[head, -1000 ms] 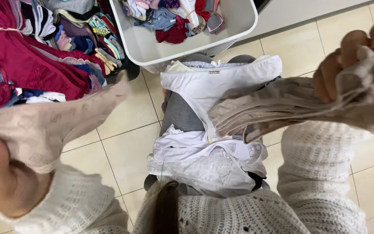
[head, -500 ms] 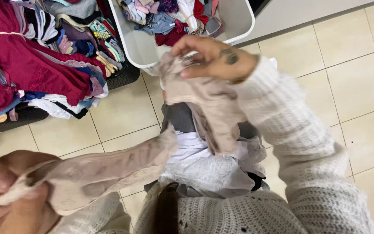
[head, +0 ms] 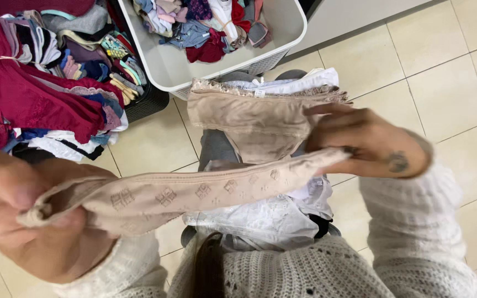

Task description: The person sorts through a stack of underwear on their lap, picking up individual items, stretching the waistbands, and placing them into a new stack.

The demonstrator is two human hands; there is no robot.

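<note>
Kneeling on beige floor tiles (white basket ahead).

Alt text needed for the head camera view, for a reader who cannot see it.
A left hand and right hand stretch a beige patterned garment over a lap stacked with folded beige underwear and white underwear. Ahead on the tiled floor stand a white laundry basket and a heap of colourful clothes.
</note>
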